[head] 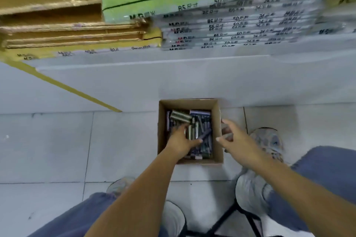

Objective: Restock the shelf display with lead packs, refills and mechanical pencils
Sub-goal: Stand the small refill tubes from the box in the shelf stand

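- While the cardboard box [216, 121] sits on the floor [57, 150], my left grip [181, 140] curls round greenish packs [190, 132] inside it.
- Right grip [238, 141] is beside the box wall; I cannot tell whether it holds anything.

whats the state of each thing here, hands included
cardboard box: open, upright on the floor, filled with stock
packs: loose and jumbled inside the box
left hand: in the box, gripping packs
right hand: over the box's right wall, grip unclear
paper pads: stacked flat on the shelf
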